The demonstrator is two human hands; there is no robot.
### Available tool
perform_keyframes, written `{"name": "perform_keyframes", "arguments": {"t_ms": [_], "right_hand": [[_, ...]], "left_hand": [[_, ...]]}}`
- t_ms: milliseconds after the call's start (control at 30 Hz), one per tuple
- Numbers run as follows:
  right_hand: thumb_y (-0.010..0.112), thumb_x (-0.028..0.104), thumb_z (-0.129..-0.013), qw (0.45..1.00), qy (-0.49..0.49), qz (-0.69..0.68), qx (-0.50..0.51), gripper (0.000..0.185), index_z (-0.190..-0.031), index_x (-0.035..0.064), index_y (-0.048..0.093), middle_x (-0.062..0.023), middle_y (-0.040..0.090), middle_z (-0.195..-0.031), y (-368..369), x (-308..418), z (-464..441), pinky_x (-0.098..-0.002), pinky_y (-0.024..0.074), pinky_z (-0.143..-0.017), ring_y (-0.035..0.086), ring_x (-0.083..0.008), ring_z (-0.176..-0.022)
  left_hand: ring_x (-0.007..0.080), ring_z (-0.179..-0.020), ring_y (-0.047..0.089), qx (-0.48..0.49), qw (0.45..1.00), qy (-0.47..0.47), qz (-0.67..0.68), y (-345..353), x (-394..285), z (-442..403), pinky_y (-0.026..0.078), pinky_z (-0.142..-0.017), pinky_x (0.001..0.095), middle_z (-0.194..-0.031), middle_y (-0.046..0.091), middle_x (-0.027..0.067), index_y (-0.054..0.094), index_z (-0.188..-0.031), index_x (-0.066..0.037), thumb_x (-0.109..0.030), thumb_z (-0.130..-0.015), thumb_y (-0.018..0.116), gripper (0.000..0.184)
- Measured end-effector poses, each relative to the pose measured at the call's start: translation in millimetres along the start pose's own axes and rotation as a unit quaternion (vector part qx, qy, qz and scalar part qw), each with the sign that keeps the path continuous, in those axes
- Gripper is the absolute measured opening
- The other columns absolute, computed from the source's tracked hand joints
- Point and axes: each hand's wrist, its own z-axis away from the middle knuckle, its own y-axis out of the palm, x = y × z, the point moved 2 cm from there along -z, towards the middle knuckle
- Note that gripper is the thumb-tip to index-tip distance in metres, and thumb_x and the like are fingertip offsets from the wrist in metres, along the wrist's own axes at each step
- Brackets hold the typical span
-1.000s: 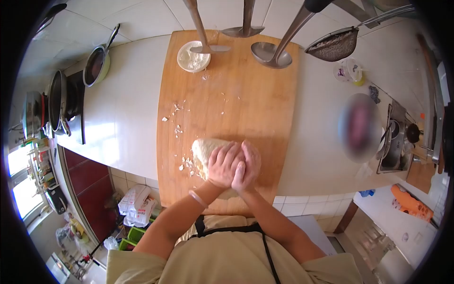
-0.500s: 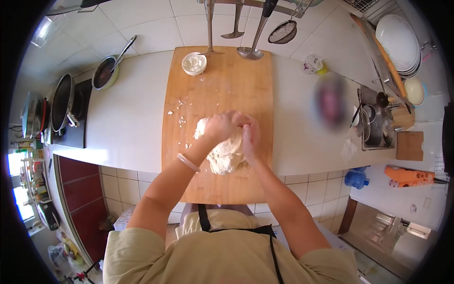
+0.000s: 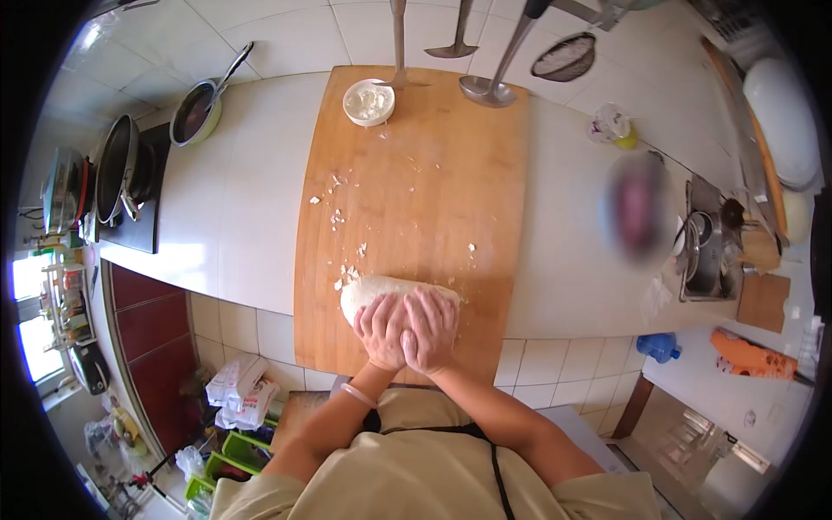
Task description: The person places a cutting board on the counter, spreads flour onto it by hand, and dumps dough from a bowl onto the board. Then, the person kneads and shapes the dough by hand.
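Observation:
A thick, pale roll of dough [image 3: 364,293] lies crosswise near the front of the wooden board [image 3: 416,208]. My left hand [image 3: 383,334] rests on its middle, fingers spread over the top. Beside it, touching, my right hand [image 3: 431,329] presses on the right part of the dough with its fingers apart. Both palms hide the near side of the dough. Bits of dough [image 3: 338,217] and flour dust are scattered on the board's left half. At the far edge stands a white bowl of flour [image 3: 369,102].
A spatula [image 3: 399,52], a ladle [image 3: 490,87] and a strainer [image 3: 564,57] hang over the board's far end. To the left are a saucepan [image 3: 195,117] and a frying pan [image 3: 117,169]. At the right, a blurred round item [image 3: 637,208] stands before a sink [image 3: 711,251].
Both hands have come nearer to my body and now lie side by side on the dough. The dough has gone from a folded lump to a smoother crosswise roll.

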Motion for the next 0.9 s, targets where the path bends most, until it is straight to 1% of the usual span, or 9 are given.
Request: {"name": "perform_keyframes", "arguments": {"t_ms": [200,400,567,667,733,800,833,867,900], "right_hand": [[0.030,0.039,-0.099,0.998,-0.061,0.011,0.025,0.053,-0.121,0.0036,0.063,-0.0173,0.059,-0.127,25.5,-21.4,-26.9,-0.0544,0.0305,-0.107,0.054,-0.0365,-0.119],[0.034,0.040,-0.097,0.997,-0.049,-0.025,0.059,0.053,-0.119,0.0000,0.062,-0.0206,0.061,-0.119,30.9,-43.9,-99.8,-0.0523,0.0364,-0.102,0.058,-0.0375,-0.110],[0.039,0.035,-0.094,0.997,-0.014,-0.078,0.006,0.046,-0.116,0.0015,0.062,-0.0194,0.063,-0.113,48.9,-65.9,-126.5,-0.0482,0.0435,-0.094,0.059,-0.0369,-0.104],[0.043,0.034,-0.094,0.998,0.039,-0.038,0.035,0.040,-0.112,0.0046,0.064,-0.0173,0.065,-0.110,52.4,-75.1,-139.2,-0.0446,0.0449,-0.093,0.060,-0.0354,-0.104],[0.046,0.033,-0.094,0.997,0.069,-0.029,0.035,0.037,-0.111,0.0061,0.065,-0.0167,0.066,-0.107,51.2,-73.0,-145.0,-0.0437,0.0452,-0.092,0.060,-0.0355,-0.103],[0.048,0.033,-0.094,0.994,0.098,-0.030,0.041,0.035,-0.110,0.0076,0.066,-0.0161,0.066,-0.104,45.4,-68.3,-142.1,-0.0429,0.0454,-0.092,0.060,-0.0357,-0.102],[0.051,0.032,-0.094,0.989,0.091,-0.112,0.034,0.032,-0.109,0.0081,0.066,-0.0159,0.066,-0.103,37.7,-61.7,-139.4,-0.0438,0.0459,-0.090,0.060,-0.0360,-0.099],[0.053,0.032,-0.093,0.977,0.084,-0.194,0.027,0.030,-0.108,0.0085,0.067,-0.0156,0.065,-0.101,32.5,-53.4,-134.6,-0.0446,0.0463,-0.088,0.060,-0.0364,-0.095],[0.053,0.032,-0.093,0.978,0.076,-0.193,0.025,0.030,-0.108,0.0085,0.067,-0.0156,0.065,-0.101,26.7,-45.2,-127.6,-0.0446,0.0463,-0.088,0.060,-0.0364,-0.095]], "left_hand": [[0.0311,-0.122,0.049,-0.037,0.999,0.010,0.002,21.9,28.0,-14.3,0.022,-0.111,0.0495,-0.130,0.055,0.0121,0.058,-0.125,-0.012,-0.043,-0.099,0.033,0.048],[0.0279,-0.116,0.054,0.026,0.999,-0.027,-0.010,26.1,33.5,-88.0,0.027,-0.107,0.0476,-0.123,0.060,0.0099,0.064,-0.119,-0.012,-0.043,-0.095,0.037,0.048],[0.0276,-0.110,0.057,0.033,0.999,-0.025,-0.009,33.8,35.2,-141.3,0.034,-0.102,0.0449,-0.114,0.064,0.0086,0.065,-0.116,-0.012,-0.041,-0.089,0.046,0.044],[0.0289,-0.108,0.057,0.046,0.999,-0.022,0.011,36.8,37.6,-159.4,0.034,-0.100,0.0439,-0.115,0.064,0.0091,0.066,-0.114,-0.012,-0.037,-0.090,0.044,0.041],[0.0299,-0.110,0.057,0.134,0.988,-0.072,-0.002,36.8,36.0,-162.0,0.034,-0.103,0.0443,-0.117,0.065,0.0103,0.067,-0.115,-0.013,-0.037,-0.092,0.043,0.040],[0.0305,-0.111,0.057,0.112,0.993,-0.045,0.010,45.1,42.0,-157.7,0.033,-0.104,0.0451,-0.116,0.065,0.0108,0.065,-0.117,-0.013,-0.039,-0.093,0.042,0.042],[0.0311,-0.112,0.056,0.103,0.994,-0.026,0.015,33.9,40.8,-158.4,0.032,-0.106,0.0459,-0.115,0.065,0.0113,0.064,-0.120,-0.012,-0.040,-0.094,0.041,0.044],[0.0335,-0.112,0.056,0.171,0.985,-0.025,-0.010,21.9,45.5,-155.1,0.036,-0.105,0.0458,-0.115,0.065,0.0117,0.058,-0.127,-0.012,-0.043,-0.095,0.041,0.047],[0.0335,-0.112,0.056,0.162,0.986,-0.024,-0.011,11.5,49.3,-161.5,0.036,-0.105,0.0458,-0.115,0.065,0.0117,0.058,-0.127,-0.012,-0.043,-0.095,0.041,0.047]]}}
